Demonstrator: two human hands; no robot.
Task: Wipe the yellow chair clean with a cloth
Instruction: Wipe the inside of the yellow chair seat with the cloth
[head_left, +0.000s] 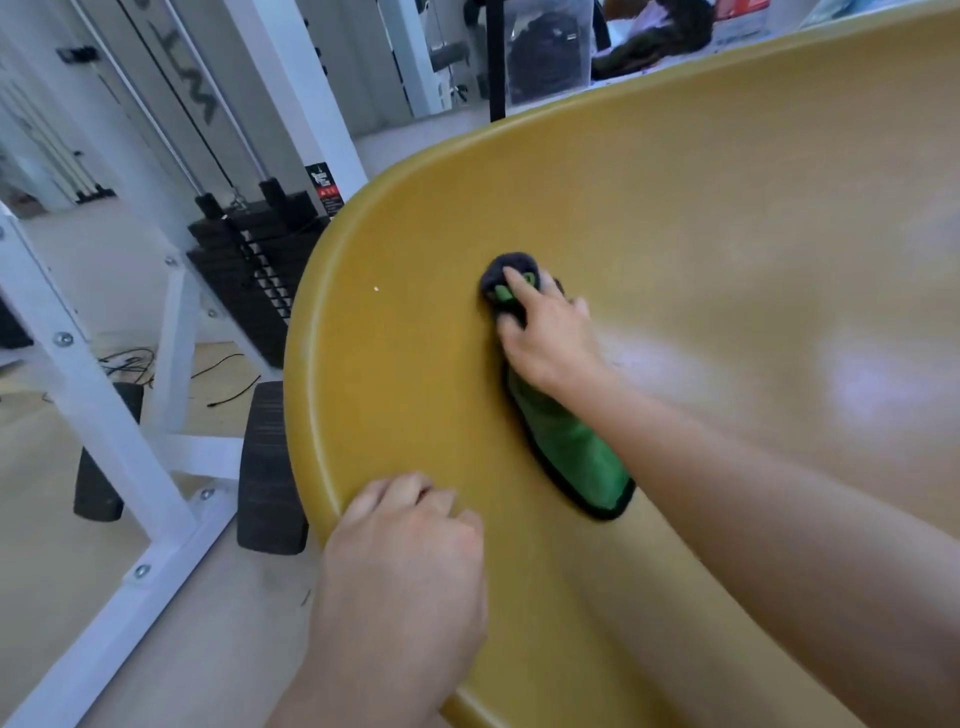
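Squarely on the yellow chair (675, 208), toward its left edge: green cloth (571, 457), far end bunched under right hand (550, 338), fingers (519, 286) close together and clamped on the folds. Left hand (405, 561) at the near-left rim, fingers curled over it. Beyond that edge, white machine frame (104, 415) and black weight stack (244, 270).
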